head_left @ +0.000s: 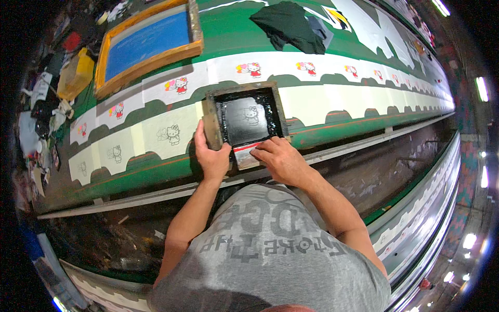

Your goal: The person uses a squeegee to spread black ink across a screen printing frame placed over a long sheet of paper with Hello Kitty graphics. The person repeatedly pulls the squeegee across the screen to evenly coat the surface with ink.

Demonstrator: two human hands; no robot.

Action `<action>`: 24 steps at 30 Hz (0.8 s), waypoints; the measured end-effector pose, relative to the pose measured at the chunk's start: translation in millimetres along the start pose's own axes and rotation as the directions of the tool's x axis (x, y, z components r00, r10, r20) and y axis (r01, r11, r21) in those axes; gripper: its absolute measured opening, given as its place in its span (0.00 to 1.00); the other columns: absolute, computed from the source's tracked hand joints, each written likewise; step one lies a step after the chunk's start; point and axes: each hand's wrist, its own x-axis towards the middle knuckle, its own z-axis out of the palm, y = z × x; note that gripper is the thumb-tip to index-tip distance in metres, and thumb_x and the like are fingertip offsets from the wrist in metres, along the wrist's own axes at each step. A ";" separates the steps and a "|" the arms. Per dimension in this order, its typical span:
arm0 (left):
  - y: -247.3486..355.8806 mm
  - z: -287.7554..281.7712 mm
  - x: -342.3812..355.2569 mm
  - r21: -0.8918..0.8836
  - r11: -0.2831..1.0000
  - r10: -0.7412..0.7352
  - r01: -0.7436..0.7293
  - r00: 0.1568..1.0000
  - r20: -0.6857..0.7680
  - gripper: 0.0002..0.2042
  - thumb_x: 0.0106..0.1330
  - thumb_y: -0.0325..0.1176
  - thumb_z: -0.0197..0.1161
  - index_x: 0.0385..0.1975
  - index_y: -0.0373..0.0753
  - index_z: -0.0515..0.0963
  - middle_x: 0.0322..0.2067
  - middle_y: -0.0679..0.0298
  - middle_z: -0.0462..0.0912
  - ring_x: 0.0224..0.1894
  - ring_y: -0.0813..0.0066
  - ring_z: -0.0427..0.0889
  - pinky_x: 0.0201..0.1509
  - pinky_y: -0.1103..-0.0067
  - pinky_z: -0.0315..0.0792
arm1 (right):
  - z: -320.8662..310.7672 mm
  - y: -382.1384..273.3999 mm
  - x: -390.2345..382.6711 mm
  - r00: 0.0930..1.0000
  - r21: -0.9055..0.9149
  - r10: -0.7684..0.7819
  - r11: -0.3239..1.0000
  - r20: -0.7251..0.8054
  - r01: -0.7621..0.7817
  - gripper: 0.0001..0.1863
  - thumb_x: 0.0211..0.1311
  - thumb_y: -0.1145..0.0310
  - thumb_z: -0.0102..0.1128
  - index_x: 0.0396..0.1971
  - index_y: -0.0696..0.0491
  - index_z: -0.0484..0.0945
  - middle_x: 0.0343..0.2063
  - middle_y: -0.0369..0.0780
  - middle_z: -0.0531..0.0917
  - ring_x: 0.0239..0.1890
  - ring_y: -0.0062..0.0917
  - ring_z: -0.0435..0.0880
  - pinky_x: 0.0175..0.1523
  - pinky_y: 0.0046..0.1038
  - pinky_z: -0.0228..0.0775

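Note:
A small wooden screen-printing frame [281, 106] lies on the green table over the nearer row of cut fabric pieces. Black ink coats the inside of its mesh [244, 120], where a cartoon cat outline shows. My left hand [212, 160] grips the frame's left side, fingers along the outer edge and thumb by the near corner. A squeegee [244, 157] with a red strip rests at the frame's near end. My right hand [283, 161] is closed on it, fingers bent over its right part. Left of the frame, a pale piece [169, 136] carries a black outline print.
Behind runs a row of white pieces [249, 67] with coloured cartoon prints. A larger wooden frame with blue mesh [148, 39] lies at the far left, beside a yellow jug [76, 74]. Black cloth [288, 26] sits at the back. A rail [332, 154] follows the table's near edge.

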 end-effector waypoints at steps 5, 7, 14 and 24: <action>19.0 21.3 -8.9 -0.039 0.994 0.096 -0.098 0.994 -0.049 0.48 0.55 0.12 0.65 0.84 0.26 0.61 0.80 0.44 0.69 0.83 0.58 0.69 0.87 0.67 0.60 | -1.2 27.8 -31.6 0.966 0.120 -0.040 0.990 -0.255 0.072 0.27 0.55 0.82 0.72 0.58 0.53 0.88 0.54 0.42 0.88 0.57 0.43 0.85 0.62 0.47 0.77; 24.5 48.4 -18.6 -0.044 0.992 0.114 -0.115 0.993 -0.038 0.48 0.56 0.12 0.64 0.84 0.26 0.60 0.81 0.44 0.69 0.83 0.58 0.69 0.87 0.67 0.61 | -8.5 45.0 -55.1 0.959 0.111 -0.005 0.993 -0.285 0.038 0.25 0.57 0.80 0.72 0.57 0.53 0.89 0.53 0.42 0.88 0.57 0.43 0.86 0.63 0.46 0.77; 29.1 159.3 -48.9 -0.116 0.990 0.079 -0.082 0.996 -0.028 0.47 0.57 0.12 0.64 0.84 0.26 0.60 0.78 0.45 0.73 0.80 0.59 0.74 0.84 0.69 0.66 | -38.9 121.5 -127.0 0.949 0.132 0.042 0.991 -0.314 0.000 0.33 0.48 0.83 0.69 0.60 0.52 0.88 0.56 0.42 0.88 0.62 0.43 0.85 0.67 0.49 0.76; 32.3 231.4 -61.7 -0.186 0.983 -0.009 0.004 1.000 -0.024 0.47 0.58 0.11 0.63 0.84 0.27 0.60 0.76 0.47 0.75 0.76 0.63 0.77 0.80 0.71 0.70 | -75.7 176.2 -145.9 0.960 -0.041 -0.135 0.991 -0.246 0.129 0.25 0.55 0.80 0.71 0.56 0.54 0.87 0.54 0.43 0.88 0.58 0.43 0.86 0.61 0.46 0.78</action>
